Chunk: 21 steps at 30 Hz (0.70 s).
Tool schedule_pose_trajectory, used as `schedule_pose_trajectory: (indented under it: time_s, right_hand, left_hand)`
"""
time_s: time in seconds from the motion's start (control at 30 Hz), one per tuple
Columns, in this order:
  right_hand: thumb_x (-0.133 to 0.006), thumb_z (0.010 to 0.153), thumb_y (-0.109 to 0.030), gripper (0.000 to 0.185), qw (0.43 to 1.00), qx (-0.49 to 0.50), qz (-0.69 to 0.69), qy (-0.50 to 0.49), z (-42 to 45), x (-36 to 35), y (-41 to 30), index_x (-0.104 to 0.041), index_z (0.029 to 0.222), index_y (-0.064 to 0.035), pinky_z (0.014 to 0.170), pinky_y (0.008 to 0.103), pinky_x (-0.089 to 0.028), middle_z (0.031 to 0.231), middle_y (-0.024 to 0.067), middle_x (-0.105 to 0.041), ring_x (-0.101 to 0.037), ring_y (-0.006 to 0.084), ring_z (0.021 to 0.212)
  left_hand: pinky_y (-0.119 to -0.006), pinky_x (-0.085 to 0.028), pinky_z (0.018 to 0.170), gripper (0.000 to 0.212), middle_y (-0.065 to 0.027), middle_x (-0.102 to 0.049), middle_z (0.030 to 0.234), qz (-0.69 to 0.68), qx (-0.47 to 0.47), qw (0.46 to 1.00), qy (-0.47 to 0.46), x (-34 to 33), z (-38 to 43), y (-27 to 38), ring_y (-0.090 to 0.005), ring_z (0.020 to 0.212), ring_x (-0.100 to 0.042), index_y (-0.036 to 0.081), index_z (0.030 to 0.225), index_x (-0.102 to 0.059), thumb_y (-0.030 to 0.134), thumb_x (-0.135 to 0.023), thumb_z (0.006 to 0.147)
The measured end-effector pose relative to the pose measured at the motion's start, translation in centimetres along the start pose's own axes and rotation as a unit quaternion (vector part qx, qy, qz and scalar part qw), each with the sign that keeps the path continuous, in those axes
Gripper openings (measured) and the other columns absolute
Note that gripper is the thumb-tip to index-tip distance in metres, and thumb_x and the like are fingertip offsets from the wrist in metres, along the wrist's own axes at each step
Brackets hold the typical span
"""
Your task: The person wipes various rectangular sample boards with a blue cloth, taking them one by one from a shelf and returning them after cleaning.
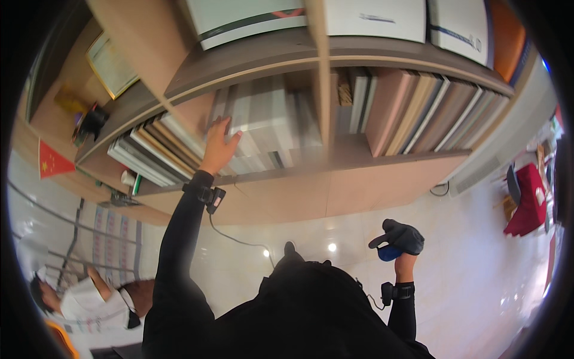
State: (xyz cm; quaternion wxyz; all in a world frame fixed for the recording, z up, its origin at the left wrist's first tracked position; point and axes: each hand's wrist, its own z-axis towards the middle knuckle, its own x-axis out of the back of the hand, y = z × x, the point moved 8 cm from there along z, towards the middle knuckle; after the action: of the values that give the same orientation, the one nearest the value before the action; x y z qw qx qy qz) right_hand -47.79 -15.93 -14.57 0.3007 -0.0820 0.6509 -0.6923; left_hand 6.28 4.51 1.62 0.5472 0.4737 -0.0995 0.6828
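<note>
My left hand (221,146) reaches into the middle compartment of a wooden shelf unit (278,202), fingers spread. Its fingertips are at the left side of a row of blurred, pale grey sample boards or binders (260,121); whether they touch is hard to tell. My right hand (399,238) is held out low over the floor, at the right. Dark grey cloth or a glove (406,235) with a blue part (389,252) covers its fingers, so their grip is hidden. Both wrists wear black straps with small devices, and a cable runs from the left one.
Upright boards or binders (430,112) fill the right compartment, with more (166,148) at the left. White boxes (376,20) stand above. A framed certificate (112,65), a small red flag (54,159) and a white cup (128,177) are at the left. A person (89,300) is at the lower left.
</note>
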Motion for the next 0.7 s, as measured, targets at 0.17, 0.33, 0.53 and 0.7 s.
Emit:
schedule_pose_trajectory:
  time_s: [0.17,0.33,0.53,0.7]
  right_hand:
    - [-0.055,0.095,-0.02,0.019,0.998,-0.052,0.032,-0.018,2.9,-6.2,1.1,-0.06,0.096,-0.0023,0.082,0.0332,-0.048,0.101,0.0077,-0.064,-0.058,0.0165,0.086]
    - [-0.055,0.095,-0.017,0.022,0.982,0.044,-0.159,-0.089,6.7,-10.9,1.4,-0.059,0.111,-0.0026,0.087,0.0314,-0.048,0.105,0.0056,-0.064,-0.059,0.0165,0.094]
    - [-0.057,0.093,-0.011,0.028,0.953,0.105,-0.233,-0.161,10.9,-23.8,-1.5,-0.057,0.12,-0.0019,0.091,0.0301,-0.047,0.113,0.0077,-0.063,-0.059,0.0164,0.101]
    - [-0.056,0.094,-0.01,0.034,0.985,0.064,-0.095,-0.129,12.2,-28.4,-0.1,-0.055,0.126,-0.0019,0.097,0.0294,-0.045,0.121,0.0088,-0.062,-0.058,0.0168,0.109]
  left_hand:
    - [-0.043,-0.029,0.112,0.054,-0.0258,-0.034,0.149,0.002,0.025,0.995,0.099,3.0,-4.7,-1.2,-0.0411,0.137,-0.034,-0.002,0.137,-0.043,0.019,-0.063,0.091]
    - [-0.046,-0.028,0.111,0.06,-0.023,-0.033,0.151,-0.004,0.064,0.99,0.122,1.9,-7.6,-2.4,-0.0415,0.135,-0.035,-0.002,0.139,-0.04,0.013,-0.063,0.086]
    - [-0.048,-0.032,0.107,0.058,-0.0205,-0.036,0.148,0.026,-0.021,0.994,0.108,3.0,-5.6,-0.4,-0.0415,0.13,-0.038,0.0,0.137,-0.044,0.009,-0.063,0.083]
    - [-0.044,-0.043,0.095,0.039,-0.0171,-0.055,0.127,-0.097,-0.095,0.988,0.073,2.3,-6.0,-0.6,-0.0374,0.112,-0.053,0.002,0.119,-0.057,0.005,-0.063,0.081]
